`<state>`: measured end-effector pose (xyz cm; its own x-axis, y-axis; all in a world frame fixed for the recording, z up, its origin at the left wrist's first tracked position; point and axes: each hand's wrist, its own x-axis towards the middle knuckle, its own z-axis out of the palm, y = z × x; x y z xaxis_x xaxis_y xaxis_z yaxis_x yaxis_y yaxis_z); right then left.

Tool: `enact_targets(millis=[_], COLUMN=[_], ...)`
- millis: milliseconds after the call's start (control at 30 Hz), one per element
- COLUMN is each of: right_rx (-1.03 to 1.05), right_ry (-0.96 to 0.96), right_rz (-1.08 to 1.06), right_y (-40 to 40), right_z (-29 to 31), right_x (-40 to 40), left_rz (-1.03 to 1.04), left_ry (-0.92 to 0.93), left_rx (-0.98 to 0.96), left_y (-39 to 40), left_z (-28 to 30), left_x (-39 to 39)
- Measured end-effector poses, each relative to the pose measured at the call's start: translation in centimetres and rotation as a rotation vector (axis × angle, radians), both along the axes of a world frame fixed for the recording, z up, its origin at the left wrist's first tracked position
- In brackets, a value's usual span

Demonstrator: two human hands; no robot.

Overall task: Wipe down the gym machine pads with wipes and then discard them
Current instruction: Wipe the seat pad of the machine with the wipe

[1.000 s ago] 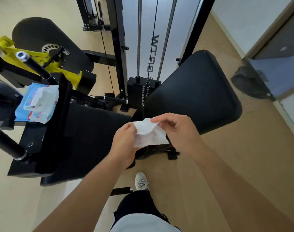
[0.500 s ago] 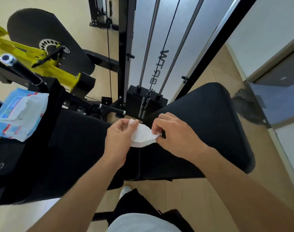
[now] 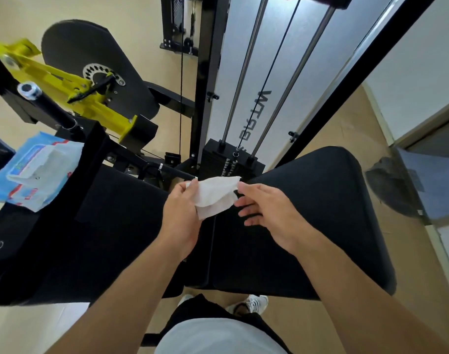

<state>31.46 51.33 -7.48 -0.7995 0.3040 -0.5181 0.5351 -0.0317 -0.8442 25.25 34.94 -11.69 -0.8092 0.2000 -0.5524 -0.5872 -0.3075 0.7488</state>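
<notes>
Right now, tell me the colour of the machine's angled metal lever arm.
Bright yellow lever arm, clearest in the head view, upper left.

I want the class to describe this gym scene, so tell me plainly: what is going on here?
A person stands over a gym machine, holding a white wipe above its two black pads. The left hand grips the wipe's left side while the right hand pinches its top right corner, other fingers spread, apparently unfolding it. The wipe is not yet on a pad. An opened blue pack of wipes lies on the machine to the left.
</notes>
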Motion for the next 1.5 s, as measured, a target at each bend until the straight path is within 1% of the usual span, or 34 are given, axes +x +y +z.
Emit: enact_targets(millis=[33,67,133,200,267,367,433,567,633,667,733,800,867,967,1033,1100,1167,1233,1300,1367,1400,1433,1467,1500], right_rx=[-0.089,-0.108,-0.056,-0.078,-0.189,-0.363,-0.385,-0.318,-0.285,-0.252,-0.15,-0.017,0.083,0.189,0.252,0.263,0.221,0.248,0.365,0.565,0.653,0.692,0.645,0.511], right_ry=[0.004,0.036,0.103,0.126,0.138,0.176,0.188,0.158,0.15,0.156,0.163,0.139,0.11,0.085,0.061,0.05,0.045,0.053,0.085,0.122,0.117,0.084,0.024,-0.031], right_rz=[-0.031,-0.066,-0.112,-0.125,-0.141,-0.237,-0.323,-0.423,-0.415,-0.387,-0.284,-0.147,-0.033,0.1,0.151,0.17,0.158,0.116,0.028,-0.061,-0.094,-0.116,-0.12,-0.11], right_y=[-0.1,-0.2,-0.2,-0.1,0.0,0.0,0.1,0.9,1.3,1.4,1.8,2.1,2.4,2.8,3.0,3.3,3.6,3.7,3.4,2.9,2.6,2.3,2.1,2.1], right_z=[-0.1,-0.3,-0.5,-0.7,-1.0,-1.3,-1.6,-1.9,-1.9,-1.8,-1.5,-1.2,-0.8,-0.3,0.3,0.5,0.5,0.2,-0.4,-1.3,-1.6,-1.9,-2.0,-2.0], right_x=[0.0,-0.1,-0.3,-0.6,-0.8,-0.7,-0.8,-1.1,-1.2,-1.2,-1.0,-0.7,-0.6,-0.5,-0.4,-0.3,-0.1,0.2,0.5,0.8,1.0,1.2,1.5,1.7], left_rz=[0.001,-0.012,-0.058,-0.088,-0.089,-0.047,-0.031,-0.033,-0.071,-0.125,-0.298,-0.429,-0.52,-0.637,-0.635,-0.583,-0.535,-0.503,-0.494,-0.478,-0.461,-0.437,-0.409,-0.382], left_ry=[0.024,0.051,0.092,0.107,0.137,0.193,0.224,0.225,0.182,0.149,0.063,-0.049,-0.092,-0.108,-0.125,-0.114,-0.094,-0.072,-0.062,-0.061,-0.063,-0.067,-0.076,-0.088], left_rx=[0.012,0.022,0.037,0.045,-0.004,-0.102,-0.14,-0.171,-0.069,0.015,0.203,0.329,0.352,0.33,0.328,0.323,0.308,0.266,0.255,0.26,0.261,0.263,0.267,0.273], left_y=[0.2,0.5,0.7,0.8,0.9,1.2,1.6,2.5,2.7,2.7,2.7,2.5,2.5,2.7,2.9,3.2,3.3,3.3,3.3,3.4,3.5,3.6,3.8,3.9], left_z=[-0.1,-0.2,-0.6,-0.9,-1.3,-1.6,-1.8,-1.9,-1.9,-1.9,-1.7,-1.8,-2.2,-2.5,-2.4,-2.3,-2.2,-2.1,-2.2,-2.3,-2.4,-2.5,-2.6,-2.7], left_x=[0.3,0.5,1.0,1.3,1.4,1.8,2.0,2.2,2.2,2.1,2.0,1.9,1.8,2.2,2.5,2.6,2.7,2.6,2.7,2.8,2.8,2.9,2.9,2.9])
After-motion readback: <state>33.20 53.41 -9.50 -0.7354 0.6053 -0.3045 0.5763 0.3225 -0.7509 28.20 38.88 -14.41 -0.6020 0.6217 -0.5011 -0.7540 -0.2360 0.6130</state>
